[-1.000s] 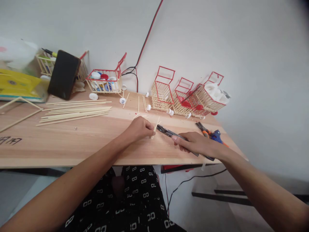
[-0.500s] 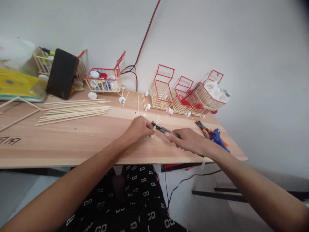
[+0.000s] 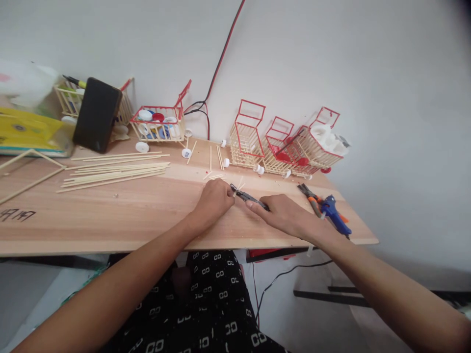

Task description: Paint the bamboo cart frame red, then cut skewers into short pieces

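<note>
My left hand is closed, fingertips pinching short thin wooden sticks that poke up beside the thumb. In my right hand is a long dark metal hand tool, its handle wrapped by the fingers. The tool's tip touches or lies right against the sticks at my left fingertips; its exact kind is unclear. Just beyond my left hand, a few short stick pieces rest on the wooden table.
Long wooden sticks lie at left, near a black phone. Small stick-built carts with red trim, such as one with bottle caps and a tall one, line the wall. Pliers and a blue glue gun lie at right.
My right hand and the tool have shifted slightly left and up. My left hand has moved a little left, still pinching the sticks. The view has shifted slightly.
</note>
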### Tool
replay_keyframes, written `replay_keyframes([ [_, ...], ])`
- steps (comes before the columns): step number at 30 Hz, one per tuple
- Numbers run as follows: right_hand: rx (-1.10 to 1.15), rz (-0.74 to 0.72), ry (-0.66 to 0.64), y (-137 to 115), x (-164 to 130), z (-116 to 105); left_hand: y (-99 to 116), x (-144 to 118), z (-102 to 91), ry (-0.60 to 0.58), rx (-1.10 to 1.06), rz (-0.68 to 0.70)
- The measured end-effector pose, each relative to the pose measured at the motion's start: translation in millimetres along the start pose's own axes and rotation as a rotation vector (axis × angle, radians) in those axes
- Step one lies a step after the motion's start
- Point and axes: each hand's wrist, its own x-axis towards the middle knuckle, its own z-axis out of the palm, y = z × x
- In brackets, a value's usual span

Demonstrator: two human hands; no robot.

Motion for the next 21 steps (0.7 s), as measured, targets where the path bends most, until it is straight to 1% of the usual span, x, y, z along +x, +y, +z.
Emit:
replay_keyframes([
  [7, -0.083, 0.027, -0.002, 2.2, 1.2, 1.1, 1.7, 0.1, 3.8, 0.013, 0.042, 0.015],
  [14, -0.083, 0.035, -0.027, 2.0, 1.5, 0.3, 2.7, 1.2, 4.1, -0.022, 0.066, 0.021],
  [17, -0.06, 0.048, -0.036, 2.5, 2.0, -1.2, 1.9, 2.3, 3.1, -0.038, 0.053, 0.043],
  [21, 0.048, 0.084, -0.096, 8.4, 3.8, -1.7, 1.3, 4.7, 0.2, -0.076, 0.015, 0.064],
])
